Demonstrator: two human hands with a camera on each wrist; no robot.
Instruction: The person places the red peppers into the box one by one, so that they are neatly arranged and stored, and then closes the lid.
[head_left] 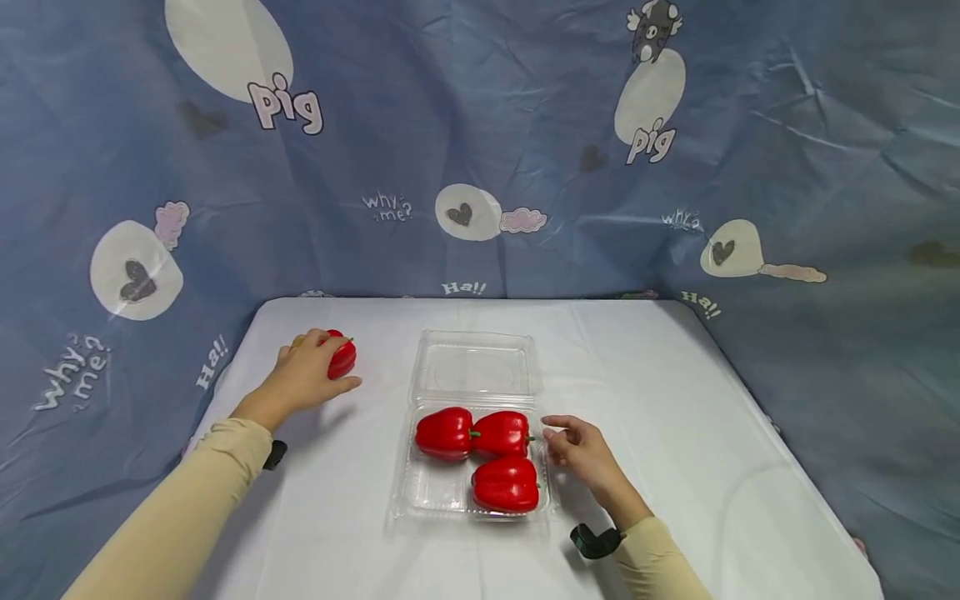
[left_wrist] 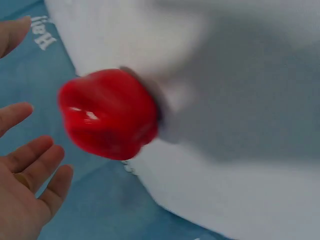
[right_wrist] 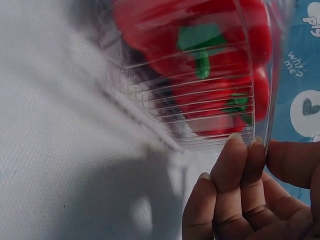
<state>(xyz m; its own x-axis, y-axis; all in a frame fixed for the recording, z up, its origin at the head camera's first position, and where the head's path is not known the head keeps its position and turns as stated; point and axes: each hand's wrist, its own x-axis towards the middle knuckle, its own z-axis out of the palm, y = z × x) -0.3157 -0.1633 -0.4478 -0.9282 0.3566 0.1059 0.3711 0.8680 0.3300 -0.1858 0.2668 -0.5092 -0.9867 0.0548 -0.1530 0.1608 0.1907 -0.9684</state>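
Note:
At the table's far left, my left hand (head_left: 303, 373) reaches over a red bell pepper (head_left: 342, 357). In the left wrist view its fingers are spread, with a gap between them and the pepper (left_wrist: 110, 114). A clear plastic clamshell box (head_left: 431, 496) lies with its lid folded back at mid-table. Three red bell peppers with green stems sit in its base: one at back left (head_left: 444, 433), one at back right (head_left: 501, 433), one at front right (head_left: 506, 485). My right hand (head_left: 588, 458) pinches the box's right rim between thumb and fingertips, as the right wrist view shows.
The clear lid (head_left: 474, 367) lies flat behind the base. A white cloth covers the table (head_left: 660, 400), and a blue printed curtain (head_left: 375, 150) hangs behind and at both sides. Dark camera bands sit at both wrists.

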